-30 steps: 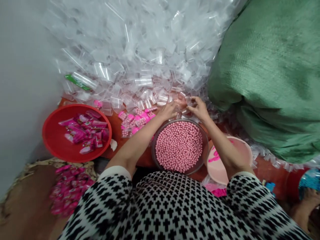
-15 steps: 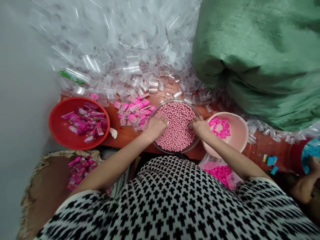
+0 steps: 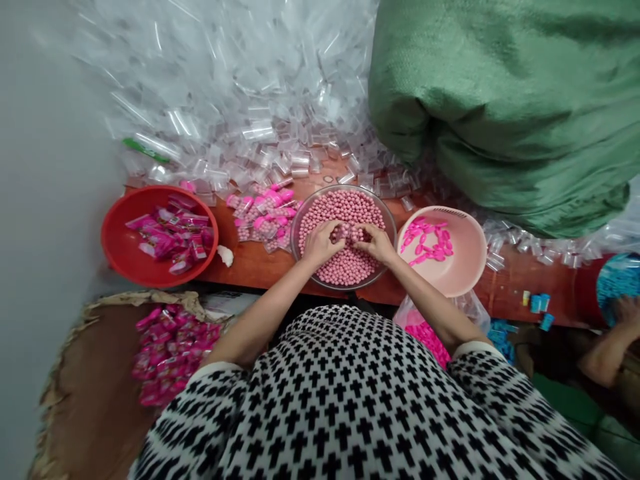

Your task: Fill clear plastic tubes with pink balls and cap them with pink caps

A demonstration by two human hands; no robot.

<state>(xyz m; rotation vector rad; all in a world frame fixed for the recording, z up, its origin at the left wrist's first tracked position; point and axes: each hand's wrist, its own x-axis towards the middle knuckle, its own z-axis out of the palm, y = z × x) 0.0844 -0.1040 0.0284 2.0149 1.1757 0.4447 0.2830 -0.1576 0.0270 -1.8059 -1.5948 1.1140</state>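
Observation:
A round metal bowl [image 3: 295, 248] full of pink balls [image 3: 345, 270] stands before me on the reddish-brown table. Over its middle my left hand [image 3: 321, 244] and my right hand [image 3: 376, 244] come close together, fingers curled. Each seems closed on a small clear plastic container [image 3: 344, 231] with pink balls in it; the fingers partly hide these. Left of the bowl lies a pile of filled clear containers with bright pink caps [image 3: 267, 213]. On the right, a pale pink basin [image 3: 465, 263] holds loose bright pink pieces [image 3: 433, 243].
A red basin [image 3: 125, 263] holds pink packets; more packets [image 3: 173, 353] lie in a box below. Clear plastic tubes [image 3: 240, 100] heap up behind, beside a large green sack [image 3: 490, 113]. Another person's arm [image 3: 613, 350] reaches toward blue pieces at far right.
Both hands have moved inward from opposite sides of the metal bowl to its middle, and clear containers now show between the fingers. The view has shifted slightly.

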